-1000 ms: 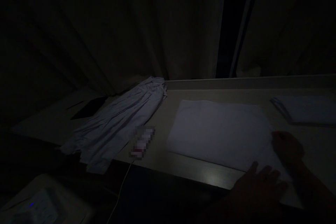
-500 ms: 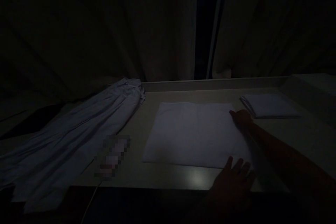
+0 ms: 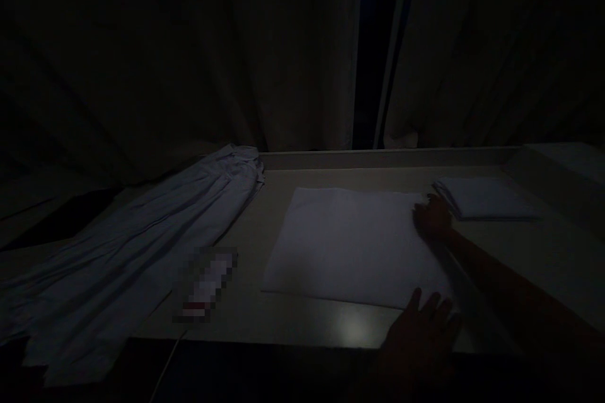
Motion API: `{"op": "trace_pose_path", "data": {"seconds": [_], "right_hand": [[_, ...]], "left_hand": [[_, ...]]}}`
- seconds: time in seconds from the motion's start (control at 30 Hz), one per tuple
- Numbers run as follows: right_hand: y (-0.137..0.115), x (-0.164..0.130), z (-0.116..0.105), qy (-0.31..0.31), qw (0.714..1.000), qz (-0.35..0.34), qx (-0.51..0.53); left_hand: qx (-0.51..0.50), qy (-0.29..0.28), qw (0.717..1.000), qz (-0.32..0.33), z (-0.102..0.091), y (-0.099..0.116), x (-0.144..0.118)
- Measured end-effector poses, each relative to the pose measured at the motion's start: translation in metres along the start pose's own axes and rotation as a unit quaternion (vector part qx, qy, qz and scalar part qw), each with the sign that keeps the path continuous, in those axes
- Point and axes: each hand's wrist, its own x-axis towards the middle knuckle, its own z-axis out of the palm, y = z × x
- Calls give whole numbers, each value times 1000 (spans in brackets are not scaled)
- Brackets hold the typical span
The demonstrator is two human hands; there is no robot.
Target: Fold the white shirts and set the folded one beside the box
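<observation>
A folded white cloth (image 3: 350,245) lies flat on the tabletop in front of me. My left hand (image 3: 420,327) rests at its near right corner, fingers spread and pointing away from me. At the cloth's far right edge is my right hand (image 3: 432,219), with its fingers curled in. Whether cloth is between those fingers is hidden in the dim light. Just beyond the right hand, a smaller folded white cloth (image 3: 491,198) sits on the table.
A long, rumpled white cloth (image 3: 155,239) spreads across the left side and hangs over the front edge. Beside it lies a pixelated object (image 3: 208,283), near a thin cord (image 3: 165,365). Dark curtains (image 3: 302,75) hang behind the table's raised back edge (image 3: 378,158).
My right hand has curled in more at the cloth's far right edge, where its thumb stretched out before. My left hand stays at the near corner. The view has shifted slightly.
</observation>
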Motion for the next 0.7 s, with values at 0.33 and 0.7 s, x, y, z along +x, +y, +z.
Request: {"op": "trace_pose_path", "data": {"seconds": [0.33,0.7], "right_hand": [[103,-197,4,16,975,-198,-103],[92,-203,6,88,966,-215,-114]], "left_hand": [[-8,151,988,-34,5,-39,-54],[121,50,940,-316,-6,-196,-252]]}}
